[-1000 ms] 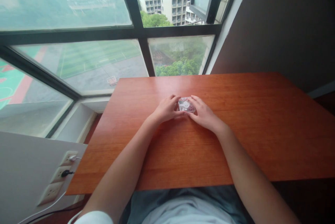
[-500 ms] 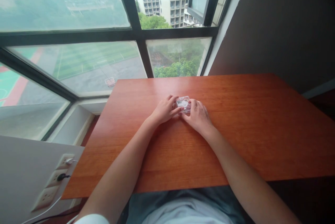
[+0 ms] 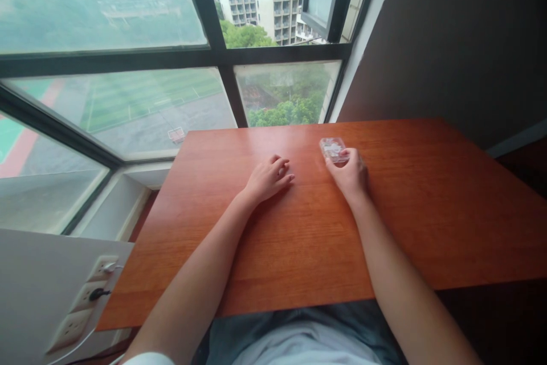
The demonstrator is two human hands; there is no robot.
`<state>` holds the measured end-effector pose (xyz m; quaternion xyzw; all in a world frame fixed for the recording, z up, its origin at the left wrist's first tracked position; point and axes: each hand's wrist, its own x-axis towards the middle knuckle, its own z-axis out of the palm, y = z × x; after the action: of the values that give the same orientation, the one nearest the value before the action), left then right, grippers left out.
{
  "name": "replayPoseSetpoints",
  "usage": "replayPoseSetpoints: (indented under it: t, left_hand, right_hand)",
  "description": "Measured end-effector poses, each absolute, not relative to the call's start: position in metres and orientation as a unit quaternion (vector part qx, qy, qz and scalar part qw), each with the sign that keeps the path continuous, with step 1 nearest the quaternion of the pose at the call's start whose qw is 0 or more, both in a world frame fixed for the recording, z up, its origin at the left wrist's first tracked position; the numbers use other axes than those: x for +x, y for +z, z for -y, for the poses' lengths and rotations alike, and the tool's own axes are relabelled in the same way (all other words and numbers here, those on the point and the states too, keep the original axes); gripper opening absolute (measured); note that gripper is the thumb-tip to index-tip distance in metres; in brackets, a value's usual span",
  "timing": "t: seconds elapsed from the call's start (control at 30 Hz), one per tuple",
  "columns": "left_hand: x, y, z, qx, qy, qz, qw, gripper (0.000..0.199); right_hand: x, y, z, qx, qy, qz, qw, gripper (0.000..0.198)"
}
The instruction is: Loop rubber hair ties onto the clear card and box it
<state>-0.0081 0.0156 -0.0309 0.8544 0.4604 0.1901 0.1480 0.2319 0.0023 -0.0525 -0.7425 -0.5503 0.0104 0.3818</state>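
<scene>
A small clear plastic case with white and reddish contents, too small to make out, is near the far side of the wooden table. My right hand grips its near edge between thumb and fingers. Whether the case touches the tabletop I cannot tell. To the left, my left hand rests on the table with fingers loosely curved and apart, holding nothing. A stretch of tabletop lies between it and the case.
Windows with dark frames rise behind the table's far edge, one pane swung outward. A dark wall stands at the right. Wall sockets with plugs and cables are at the lower left, beside the table edge.
My right hand has carried the clear case to the right and farther away. My left hand has let go of the case and stays about where it was.
</scene>
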Motion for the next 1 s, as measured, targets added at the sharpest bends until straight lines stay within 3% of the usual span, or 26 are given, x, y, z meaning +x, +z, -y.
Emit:
replayPoseSetpoints:
  t: [0.43,0.7,0.87,1.0]
  left_hand:
    - [-0.008,-0.033,-0.016,0.861,0.179,-0.462,0.116,0.037]
    - [-0.006,-0.035,-0.016,0.863,0.172,-0.466,0.094,0.036]
    - [-0.001,-0.031,-0.01,0.86,0.194,-0.46,0.11,0.037]
    - [0.008,-0.028,-0.001,0.875,0.227,-0.385,0.186,0.028]
  right_hand:
    - [0.258,-0.062,-0.007,-0.778,-0.022,0.517,0.356,0.03]
    - [0.255,-0.055,-0.007,-0.693,-0.076,0.552,0.457,0.011]
    - [0.212,-0.039,0.009,-0.567,0.014,0.645,0.512,0.009]
    - [0.18,-0.036,0.024,-0.48,0.128,0.734,0.463,0.012]
